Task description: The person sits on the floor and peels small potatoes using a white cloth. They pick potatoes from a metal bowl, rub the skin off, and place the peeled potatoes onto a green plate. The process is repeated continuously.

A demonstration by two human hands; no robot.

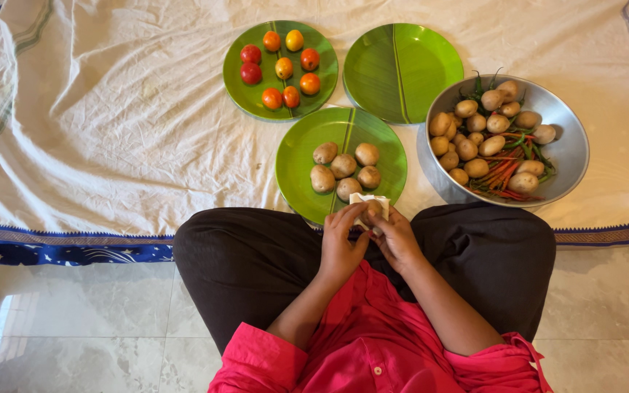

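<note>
My left hand (pixel 340 244) and my right hand (pixel 394 240) meet over my lap, together holding a small potato (pixel 373 211) wrapped partly in a white cloth (pixel 367 199). Just beyond them lies a green plate (pixel 296 156) carrying several potatoes (pixel 343 166). To the right stands a steel bowl (pixel 569 156) filled with more potatoes (pixel 476 145) and red and green chillies (pixel 507 173).
A green plate (pixel 238 91) with several red and orange tomatoes (pixel 283 68) lies at the back, beside a bare green plate (pixel 402 69). All rest on a white sheet (pixel 111 116) with a blue border (pixel 60 247). My crossed legs in dark trousers (pixel 242 262) are on the tiled floor (pixel 60 320).
</note>
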